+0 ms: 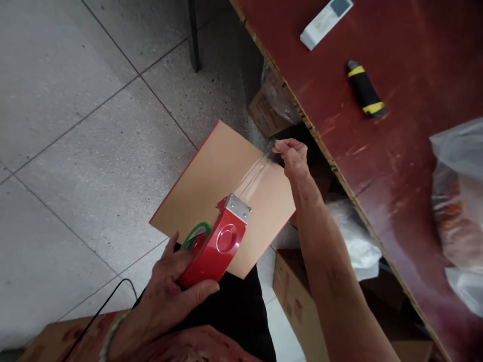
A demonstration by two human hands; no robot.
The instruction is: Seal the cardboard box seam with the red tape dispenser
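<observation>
My left hand (pixel 171 289) is closed round a red tape dispenser (pixel 219 246) with a metal cutting edge and a green-cored roll. A strip of clear tape (pixel 253 176) runs from the dispenser up to my right hand (pixel 292 156), which pinches its free end. Under the tape lies a flat brown cardboard box (pixel 206 186) with red edges, resting on my lap above the floor.
A dark red table (pixel 407 151) fills the right side, with a white remote (pixel 325 22), a black-and-yellow tool (pixel 365 90) and plastic bags (pixel 458 201) on it. Cardboard boxes (pixel 298 306) stand under the table. A table leg (pixel 193 35) stands on the grey tiled floor.
</observation>
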